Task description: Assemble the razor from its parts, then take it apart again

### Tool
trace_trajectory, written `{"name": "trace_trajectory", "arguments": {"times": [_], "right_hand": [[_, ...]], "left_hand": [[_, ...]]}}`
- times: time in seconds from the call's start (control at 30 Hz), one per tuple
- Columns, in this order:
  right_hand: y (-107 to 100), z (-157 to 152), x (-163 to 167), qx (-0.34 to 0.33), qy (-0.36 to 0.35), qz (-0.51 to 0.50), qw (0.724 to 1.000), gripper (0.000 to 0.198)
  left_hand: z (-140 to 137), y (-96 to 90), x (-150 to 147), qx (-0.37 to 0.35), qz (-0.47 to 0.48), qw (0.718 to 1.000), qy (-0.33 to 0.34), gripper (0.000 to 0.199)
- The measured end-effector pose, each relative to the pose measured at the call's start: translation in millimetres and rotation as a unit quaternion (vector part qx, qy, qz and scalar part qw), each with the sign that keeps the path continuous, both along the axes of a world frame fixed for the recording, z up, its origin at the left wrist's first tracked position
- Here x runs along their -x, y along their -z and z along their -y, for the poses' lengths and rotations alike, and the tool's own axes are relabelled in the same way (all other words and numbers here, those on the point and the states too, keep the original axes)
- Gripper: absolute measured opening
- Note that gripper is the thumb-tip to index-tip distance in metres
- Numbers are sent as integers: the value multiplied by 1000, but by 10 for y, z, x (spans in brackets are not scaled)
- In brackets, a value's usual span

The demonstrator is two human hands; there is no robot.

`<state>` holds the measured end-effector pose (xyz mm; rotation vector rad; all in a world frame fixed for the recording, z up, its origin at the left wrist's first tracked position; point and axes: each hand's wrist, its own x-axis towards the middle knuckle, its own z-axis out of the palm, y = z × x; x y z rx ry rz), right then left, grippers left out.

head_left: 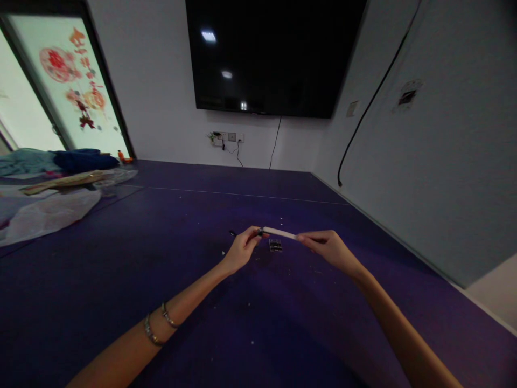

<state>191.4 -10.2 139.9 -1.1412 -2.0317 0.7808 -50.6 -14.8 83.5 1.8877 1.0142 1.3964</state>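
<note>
In front of me, above the purple floor, my left hand (243,249) pinches a small dark piece (260,232) whose kind I cannot make out. My right hand (329,248) is closed on one end of a slim white stick (280,233). The stick's other end reaches the dark piece at my left fingertips; whether it is fixed to it or only touches cannot be told. Just below the stick lies a small see-through case with dark parts (275,246). A small black item (233,233) rests on the floor left of my left hand.
White crumbs (249,304) are scattered over the purple floor (121,269). Plastic sheeting (68,215), a flat cardboard-like piece (67,181) and folded cloth (84,160) lie at the left. A television (274,59) hangs on the far wall; a black cable (374,102) hangs down the right wall.
</note>
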Motion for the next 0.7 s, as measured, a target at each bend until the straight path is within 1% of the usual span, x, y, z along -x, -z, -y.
{"name": "trace_trajectory", "arguments": {"times": [0.07,0.13,0.2,0.23,0.27,0.3,0.37,0.43,0.47,0.5,0.57,0.63,0.7], "right_hand": [[6,-15,-12,17,-38,-3,999,33],[13,-19,2,42,-54,-36,997,32],[34,5,68,87,-45,-117,988,34],[55,34,124,124,-43,-168,977,35],[85,74,192,170,-47,-223,959,36],[126,127,271,219,-56,-276,934,36],[230,258,439,312,-86,-367,872,33],[345,402,594,374,-100,-433,814,28],[395,471,660,394,-103,-454,792,26],[435,532,715,409,-107,-469,775,25],[478,626,795,427,-113,-490,752,24],[472,675,839,432,-111,-506,738,23],[438,683,857,428,-105,-521,731,23]], "left_hand": [[-2,7,-6,3,12,1000,4,18],[-7,15,-17,22,39,999,12,18],[-14,24,-27,58,76,995,25,20],[-17,28,-31,76,93,992,31,22],[-21,32,-33,91,105,990,36,25],[-25,36,-33,102,112,988,39,27],[-32,45,-29,117,117,985,38,31],[-38,55,-23,128,123,983,34,33],[-41,60,-20,132,126,983,33,33],[-44,65,-19,134,128,982,32,33],[-49,75,-21,136,127,982,27,31],[-51,85,-27,141,127,982,20,30],[-51,95,-38,151,131,980,15,29]]}}
